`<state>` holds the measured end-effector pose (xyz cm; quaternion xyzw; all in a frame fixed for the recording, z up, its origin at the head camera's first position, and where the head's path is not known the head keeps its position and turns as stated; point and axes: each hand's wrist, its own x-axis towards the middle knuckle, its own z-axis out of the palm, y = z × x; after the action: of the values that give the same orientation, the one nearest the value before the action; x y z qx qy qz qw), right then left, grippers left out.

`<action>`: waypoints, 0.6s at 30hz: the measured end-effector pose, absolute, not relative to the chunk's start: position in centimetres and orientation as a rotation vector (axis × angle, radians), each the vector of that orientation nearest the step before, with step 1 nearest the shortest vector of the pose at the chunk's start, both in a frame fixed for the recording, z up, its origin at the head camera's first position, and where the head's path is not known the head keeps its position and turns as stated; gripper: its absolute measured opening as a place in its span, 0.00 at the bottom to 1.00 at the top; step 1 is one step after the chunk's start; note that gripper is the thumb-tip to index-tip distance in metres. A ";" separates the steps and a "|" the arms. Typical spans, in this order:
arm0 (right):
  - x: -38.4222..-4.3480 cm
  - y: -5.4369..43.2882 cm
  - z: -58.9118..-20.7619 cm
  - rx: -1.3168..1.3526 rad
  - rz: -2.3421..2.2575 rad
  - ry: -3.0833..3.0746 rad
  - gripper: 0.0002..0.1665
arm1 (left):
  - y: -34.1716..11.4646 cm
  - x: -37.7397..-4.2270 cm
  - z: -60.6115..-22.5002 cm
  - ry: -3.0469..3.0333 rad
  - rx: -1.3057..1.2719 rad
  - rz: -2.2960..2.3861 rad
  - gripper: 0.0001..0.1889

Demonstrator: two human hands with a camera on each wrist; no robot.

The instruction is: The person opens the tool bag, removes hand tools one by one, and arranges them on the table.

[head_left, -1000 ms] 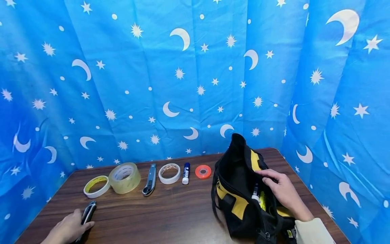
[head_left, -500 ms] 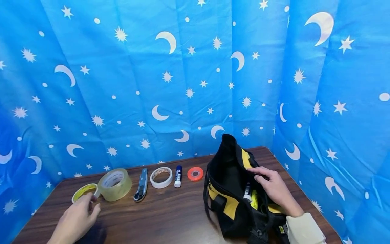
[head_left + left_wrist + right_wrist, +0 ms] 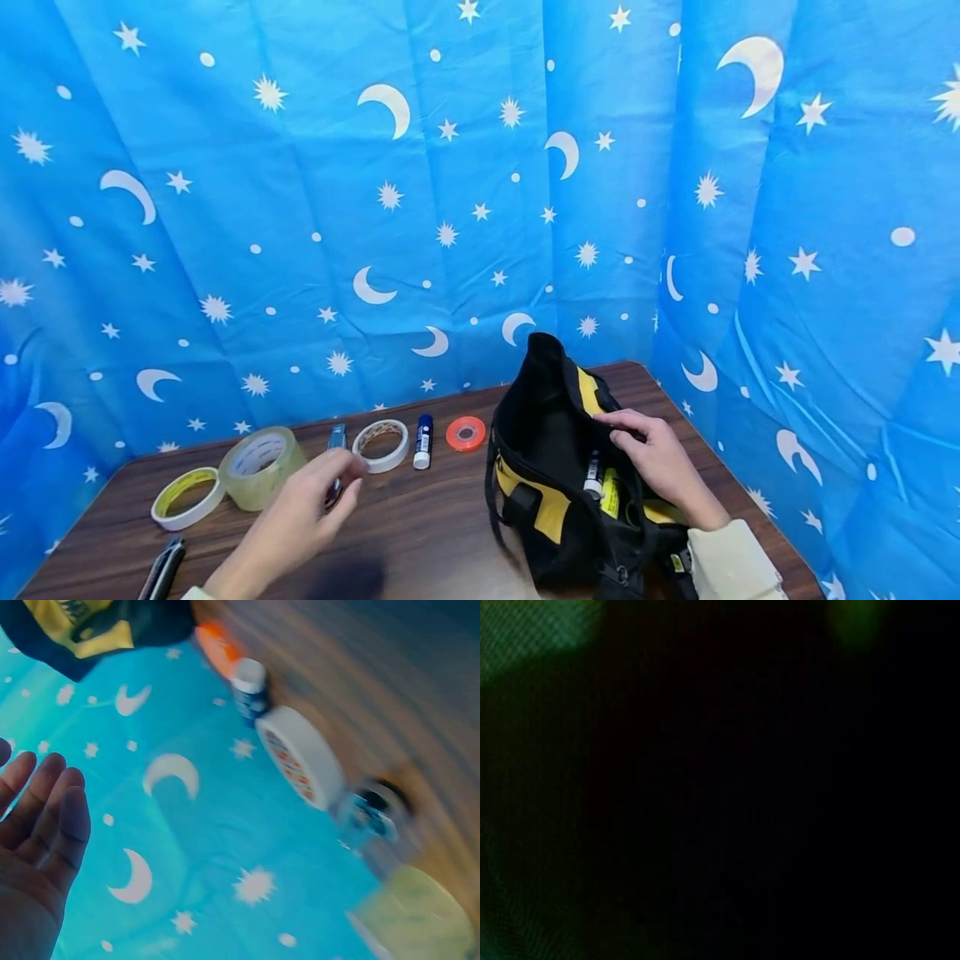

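Note:
My left hand (image 3: 300,508) is over the table, in front of a blue utility knife (image 3: 337,435) that it partly hides. In the left wrist view its fingers (image 3: 71,817) are loosely extended with nothing in them. At the right, my right hand (image 3: 663,462) grips the rim of a black and yellow tool bag (image 3: 551,508), whose mouth gapes. Inside the bag lie a glue stick (image 3: 593,477) and a yellow item (image 3: 610,493). A black utility knife (image 3: 162,568) rests at the left front of the table. The right wrist view is almost wholly dark.
In a row along the back stand a narrow tape roll (image 3: 187,514), a wide clear tape roll (image 3: 264,479), a white tape roll (image 3: 382,457), a blue glue stick (image 3: 423,442) and an orange tape roll (image 3: 466,434). A blue curtain (image 3: 450,167) hangs behind the table.
My left hand has let go of the black utility knife, leaving it at the left front, and moved right past the tape rolls. The right hand keeps its hold on the bag. The head view has shifted right.

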<state>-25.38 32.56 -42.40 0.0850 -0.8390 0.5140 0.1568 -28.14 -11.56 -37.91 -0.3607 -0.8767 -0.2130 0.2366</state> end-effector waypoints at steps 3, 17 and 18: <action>-25.4 32.6 -42.4 0.237 1.465 -2.403 0.17 | -9.6 -28.1 -37.3 -2.381 -1.042 -0.624 0.14; -25.5 32.5 -42.6 0.214 1.482 -2.400 0.17 | -1.4 -27.0 -34.2 -2.283 -1.548 -0.629 0.16; -25.5 32.5 -42.6 0.210 1.483 -2.400 0.17 | -0.5 -26.9 -33.9 -2.282 -1.579 -0.639 0.15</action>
<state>-25.53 32.49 -42.57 0.0734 -0.8380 0.5179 0.1554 -26.89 -0.53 -33.88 -0.5485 -0.7927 -0.2222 0.1466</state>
